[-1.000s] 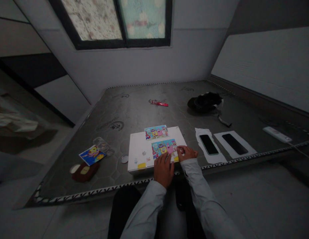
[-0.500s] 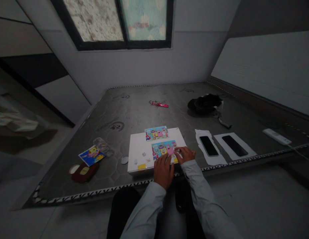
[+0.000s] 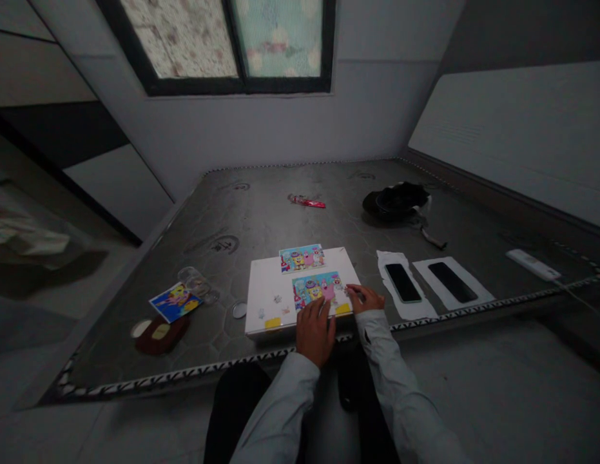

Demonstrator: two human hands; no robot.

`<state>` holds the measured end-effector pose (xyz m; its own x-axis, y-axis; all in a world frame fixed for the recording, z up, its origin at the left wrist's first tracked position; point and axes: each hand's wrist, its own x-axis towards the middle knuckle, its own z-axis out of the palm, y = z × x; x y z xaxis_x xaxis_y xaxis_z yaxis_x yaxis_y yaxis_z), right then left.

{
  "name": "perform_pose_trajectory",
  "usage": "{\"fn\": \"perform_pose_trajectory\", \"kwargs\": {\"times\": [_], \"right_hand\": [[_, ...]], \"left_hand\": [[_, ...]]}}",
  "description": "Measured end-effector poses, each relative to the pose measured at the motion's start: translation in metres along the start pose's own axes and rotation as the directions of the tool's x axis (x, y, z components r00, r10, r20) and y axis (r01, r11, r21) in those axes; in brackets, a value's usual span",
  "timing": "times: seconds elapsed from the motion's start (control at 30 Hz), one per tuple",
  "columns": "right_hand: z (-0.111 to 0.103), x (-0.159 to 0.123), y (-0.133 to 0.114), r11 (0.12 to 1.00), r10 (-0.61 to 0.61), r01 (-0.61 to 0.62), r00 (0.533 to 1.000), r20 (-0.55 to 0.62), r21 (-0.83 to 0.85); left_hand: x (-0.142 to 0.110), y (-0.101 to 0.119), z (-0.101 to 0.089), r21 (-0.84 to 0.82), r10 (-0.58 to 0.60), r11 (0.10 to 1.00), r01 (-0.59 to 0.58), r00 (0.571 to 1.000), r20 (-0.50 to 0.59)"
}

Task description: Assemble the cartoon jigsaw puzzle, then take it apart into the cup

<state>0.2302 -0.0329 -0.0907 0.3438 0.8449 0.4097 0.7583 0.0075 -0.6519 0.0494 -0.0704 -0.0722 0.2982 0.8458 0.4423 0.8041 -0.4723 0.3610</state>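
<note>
A white box (image 3: 265, 280) lies flat in front of me. On it is a colourful cartoon jigsaw puzzle (image 3: 313, 285) with a gap at its lower right, and a similar cartoon picture card (image 3: 302, 258) sits above it. Several small loose pieces (image 3: 277, 299) are scattered on the box's left side. My left hand (image 3: 316, 330) rests with extended fingers on the puzzle's lower edge. Just right of the puzzle, my right hand (image 3: 366, 299) pinches what looks like a small jigsaw piece (image 3: 347, 291), partly covered by the fingertips.
Two phones (image 3: 403, 282) (image 3: 453, 282) lie on white sheets at right, near a power strip (image 3: 534, 264). Farther back are a dark cap (image 3: 396, 201) and a red packet (image 3: 310, 202). At left, a blue picture card (image 3: 175, 301) overlaps a brown pouch (image 3: 159, 338), beside clear plastic containers (image 3: 196, 281).
My right hand has drawn back slightly right from the puzzle, uncovering more of its right edge. My left hand stays at the lower edge. The view has shifted slightly.
</note>
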Motion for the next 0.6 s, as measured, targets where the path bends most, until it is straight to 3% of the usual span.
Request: {"fn": "perform_pose_trajectory", "kwargs": {"times": [0.13, 0.4, 0.6], "right_hand": [[0.005, -0.001, 0.004, 0.999, 0.029, -0.029, 0.999, 0.025, -0.013], [0.007, -0.001, 0.002, 0.996, -0.053, 0.053, 0.999, 0.012, -0.066], [0.001, -0.003, -0.007, 0.976, -0.103, 0.093, 0.994, -0.044, -0.195]], "left_hand": [[0.0, 0.0, -0.001, -0.002, 0.001, 1.0, -0.001, 1.0, -0.005], [0.001, 0.001, -0.002, -0.014, -0.013, 1.0, 0.013, 1.0, 0.008], [0.001, 0.001, -0.003, -0.002, -0.005, 1.0, 0.005, 1.0, -0.001]]}}
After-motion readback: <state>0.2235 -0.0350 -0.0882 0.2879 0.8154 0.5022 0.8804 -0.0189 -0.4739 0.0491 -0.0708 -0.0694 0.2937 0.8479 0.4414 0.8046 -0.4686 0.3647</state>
